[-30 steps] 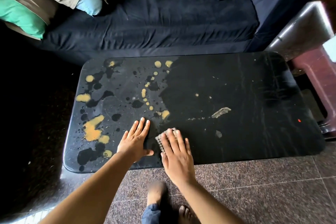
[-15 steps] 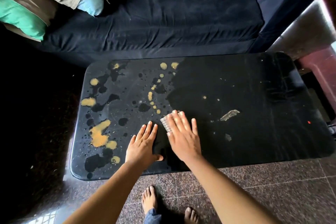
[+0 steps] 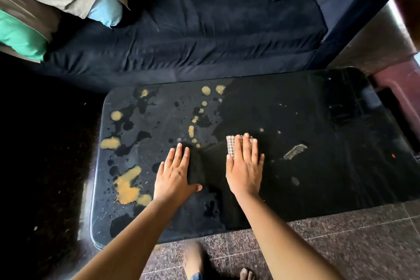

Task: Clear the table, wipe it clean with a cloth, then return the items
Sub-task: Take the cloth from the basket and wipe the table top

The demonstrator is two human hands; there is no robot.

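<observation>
Seen from above: black desk (image 3: pixel 318 109) set just before a dark blue sofa (image 3: pixel 204 36). Right hand (image 3: pixel 245 168) flat on the desk near its middle, fingers spread, pressing down a checked cloth (image 3: pixel 230 146) that peeks out past the fingertips. Left hand (image 3: pixel 175 179) laid flat and open beside it, nearer the desk's left end, touching no cloth. Yellow-orange splotches (image 3: pixel 127 186) and dark wet patches scattered over the desk's left half; a pale smear (image 3: pixel 294 151) to the right of the cloth. Green and blue pillows (image 3: pixel 104 10) at the sofa's left end. Bare feet (image 3: pixel 193 259) on speckled floor tiles (image 3: pixel 341 245) below the desk's near edge.
</observation>
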